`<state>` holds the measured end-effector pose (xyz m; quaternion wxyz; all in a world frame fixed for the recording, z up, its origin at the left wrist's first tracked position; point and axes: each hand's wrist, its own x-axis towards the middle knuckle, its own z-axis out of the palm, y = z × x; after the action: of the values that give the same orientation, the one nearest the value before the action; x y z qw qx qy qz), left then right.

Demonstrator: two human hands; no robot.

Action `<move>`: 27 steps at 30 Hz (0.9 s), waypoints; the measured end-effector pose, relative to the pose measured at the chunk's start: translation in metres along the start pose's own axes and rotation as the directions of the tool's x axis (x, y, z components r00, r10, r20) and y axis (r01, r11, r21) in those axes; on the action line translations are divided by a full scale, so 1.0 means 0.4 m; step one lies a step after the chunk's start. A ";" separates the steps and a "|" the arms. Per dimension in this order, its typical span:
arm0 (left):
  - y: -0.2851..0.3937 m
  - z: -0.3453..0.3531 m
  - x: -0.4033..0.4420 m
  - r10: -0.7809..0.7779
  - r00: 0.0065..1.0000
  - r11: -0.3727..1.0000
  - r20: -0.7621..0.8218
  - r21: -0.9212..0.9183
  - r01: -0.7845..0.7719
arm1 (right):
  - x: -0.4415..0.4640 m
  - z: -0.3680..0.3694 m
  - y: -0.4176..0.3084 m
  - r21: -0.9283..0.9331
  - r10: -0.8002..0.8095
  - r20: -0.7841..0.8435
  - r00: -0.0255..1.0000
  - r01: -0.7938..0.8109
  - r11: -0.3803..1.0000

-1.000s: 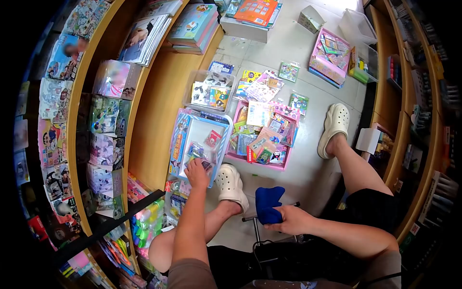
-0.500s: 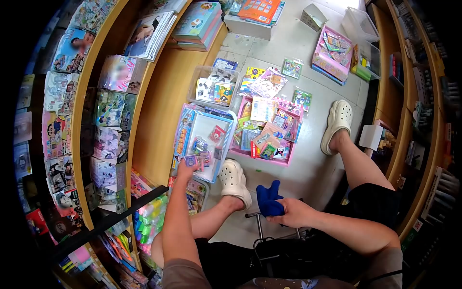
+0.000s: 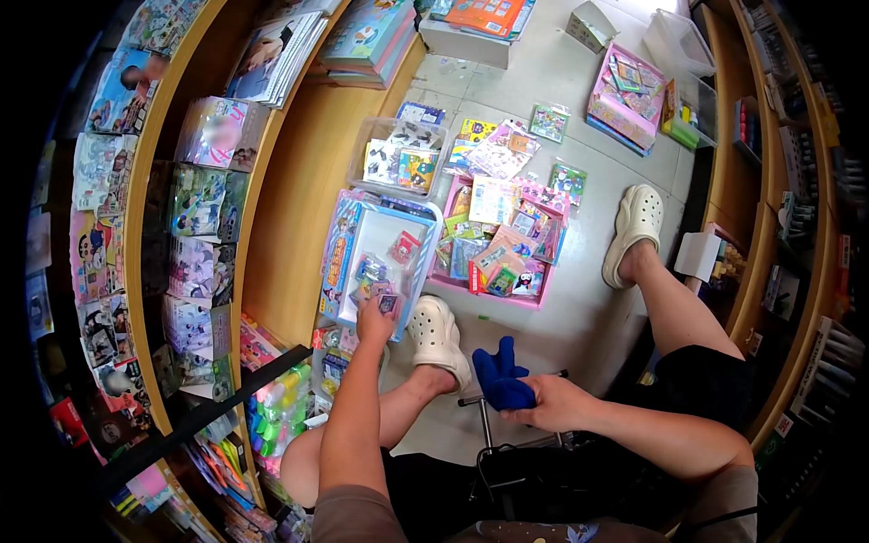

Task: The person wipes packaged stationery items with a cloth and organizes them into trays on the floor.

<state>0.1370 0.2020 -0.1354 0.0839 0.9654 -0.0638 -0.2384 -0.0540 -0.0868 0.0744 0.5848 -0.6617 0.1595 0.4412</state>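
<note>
My left hand is closed on a small purple packet, over the near end of a blue-and-white tray. Inside that tray lie a red-and-white packet and a few other small packets, partly covered by my fingers. In my right hand is a bunched deep-blue cloth with finger-like lobes, held above a metal frame between my legs.
Ahead on the floor sits a pink box full of colourful packets. A clear bin with cards stands behind the tray. Another pink box is farther off. Wooden shelves of goods line both sides; my cream clogs flank the pink box.
My left hand has moved right with the purple packet, from the tray's left edge to over its inside. My right hand keeps the blue cloth almost in the same place.
</note>
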 end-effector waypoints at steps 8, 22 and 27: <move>0.026 0.011 -0.009 0.066 0.995 0.997 -0.078 -0.026 -0.069 | -0.001 -0.004 -0.009 0.027 0.026 0.016 1.000 -0.026 0.999; -0.005 -0.128 0.210 0.237 0.968 0.888 -0.082 -0.386 -0.250 | 0.005 -0.001 -0.001 0.043 0.018 0.026 0.999 -0.019 0.999; -0.002 -0.146 0.206 0.006 0.998 0.824 0.069 -0.566 0.035 | 0.004 -0.006 -0.005 0.057 0.011 0.008 1.000 -0.012 0.998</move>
<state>0.2371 0.1971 -0.1217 0.3626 0.8888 0.0143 -0.2799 -0.0508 -0.0878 0.0743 0.6016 -0.6422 0.1737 0.4422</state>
